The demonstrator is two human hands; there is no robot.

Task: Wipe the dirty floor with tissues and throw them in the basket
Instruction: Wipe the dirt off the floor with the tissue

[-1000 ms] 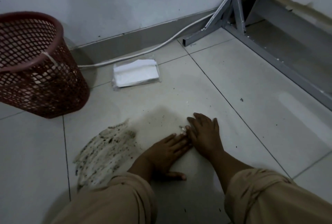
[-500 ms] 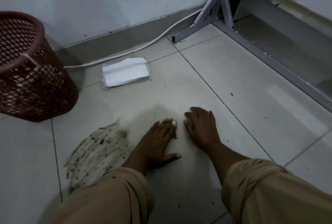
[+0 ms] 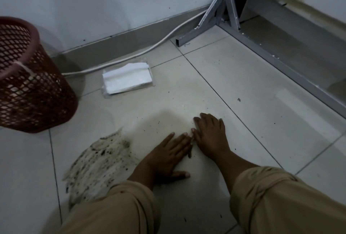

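Observation:
My left hand [image 3: 168, 156] lies flat, palm down on the pale floor tile [image 3: 215, 87], fingers stretched toward my right hand. Pressed flat beside it is my right hand [image 3: 210, 133]; the fingertips of the two meet. Nothing shows in either hand, and whatever lies under the palms is hidden. Left of my left hand spreads a whitish dirty patch [image 3: 99, 168] full of black specks. A pack of white tissues [image 3: 127, 78] lies near the wall. At the far left stands the red mesh basket [image 3: 28, 91], upright.
A white cable [image 3: 149, 49] runs along the grey skirting behind the tissues. A grey metal frame [image 3: 211, 20] with a long floor rail stands at the back right. Black specks dot the tiles. My beige sleeves fill the bottom edge.
My left hand swung away from my right hand, then slid back until its fingertips touch it again. The view shifted a little; my right hand stayed pressed on the tile.

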